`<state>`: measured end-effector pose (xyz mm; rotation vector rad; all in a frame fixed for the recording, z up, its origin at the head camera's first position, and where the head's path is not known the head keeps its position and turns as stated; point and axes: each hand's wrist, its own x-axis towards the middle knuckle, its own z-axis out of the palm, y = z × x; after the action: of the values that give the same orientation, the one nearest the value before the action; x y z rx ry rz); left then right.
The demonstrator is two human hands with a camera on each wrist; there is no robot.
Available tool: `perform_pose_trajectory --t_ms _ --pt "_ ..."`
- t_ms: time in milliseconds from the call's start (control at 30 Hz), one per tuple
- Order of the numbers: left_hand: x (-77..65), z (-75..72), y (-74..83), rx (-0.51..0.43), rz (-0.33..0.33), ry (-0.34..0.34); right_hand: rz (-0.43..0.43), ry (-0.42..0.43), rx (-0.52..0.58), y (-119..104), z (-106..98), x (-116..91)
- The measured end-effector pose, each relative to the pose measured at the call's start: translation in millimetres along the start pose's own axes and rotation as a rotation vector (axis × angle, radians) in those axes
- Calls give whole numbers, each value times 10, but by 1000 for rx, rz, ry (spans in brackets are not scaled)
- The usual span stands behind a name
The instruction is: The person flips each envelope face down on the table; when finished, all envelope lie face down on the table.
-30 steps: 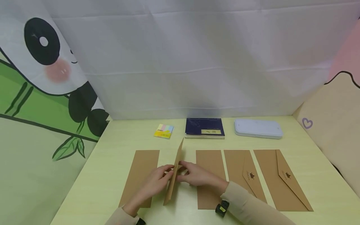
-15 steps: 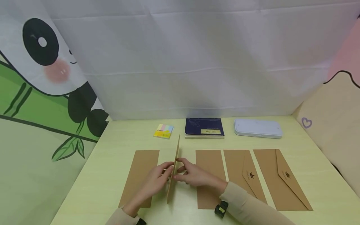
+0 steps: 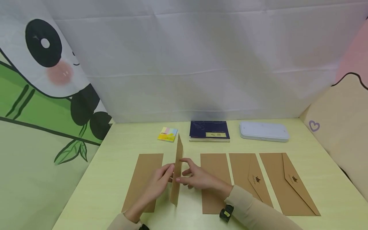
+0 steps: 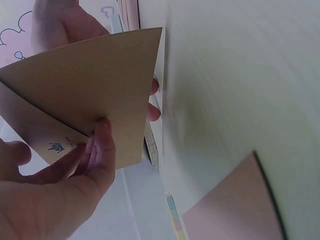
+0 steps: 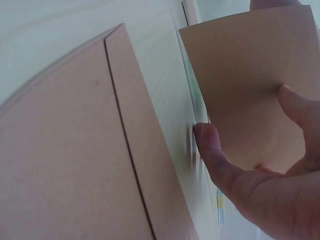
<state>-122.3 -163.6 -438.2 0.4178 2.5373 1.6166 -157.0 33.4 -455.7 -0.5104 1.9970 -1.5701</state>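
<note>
A brown paper envelope [image 3: 175, 190] stands tilted up on its long side between the two hands. My left hand [image 3: 157, 182] holds it from the left; in the left wrist view its fingertips [image 4: 103, 125] press by the tip of the flap, near a small printed crown. From the right, my right hand [image 3: 199, 177] holds the plain face. Seen from the right wrist, the thumb [image 5: 287, 95] dents the paper, and another fingertip lies at the envelope's edge. Part of the left fingers is hidden behind the envelope in the head view.
A brown envelope [image 3: 142, 182] lies flat at left. To the right lie a plain one [image 3: 214, 164] and two flap-up ones [image 3: 238, 169] [image 3: 276, 179]. Behind are sticky notes [image 3: 167, 134], a dark blue notebook [image 3: 208, 127] and a pale blue case [image 3: 264, 131]. White cloth [image 3: 201, 64] hangs behind.
The held envelope has swung from leaning right to upright, its far end moving left, so its right face now shows. The right fingers have shifted slightly left with it.
</note>
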Motion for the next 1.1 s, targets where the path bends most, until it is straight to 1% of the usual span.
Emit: perform_pose_trajectory --t_ms 100,233,433,500,567,833,967,1100 --pt "-4 -7 23 -35 -3 11 -6 -8 22 3 -4 -3" --pt "-2 -5 42 -49 -2 28 -5 -9 38 23 -7 -3" --pt "-13 -13 76 -146 5 70 -20 3 39 54 -16 4" --pt "-13 -24 85 -165 5 89 -31 7 34 53 -24 -1" --pt "-7 -36 88 -181 9 106 -35 9 20 49 -39 -8" --pt "11 -53 65 -221 7 226 -47 28 -49 57 -93 -34" --pt "9 -65 37 -245 -7 243 -45 31 -96 57 -119 -46" --pt "8 -93 -20 -254 -13 258 -24 42 -153 48 -131 -59"
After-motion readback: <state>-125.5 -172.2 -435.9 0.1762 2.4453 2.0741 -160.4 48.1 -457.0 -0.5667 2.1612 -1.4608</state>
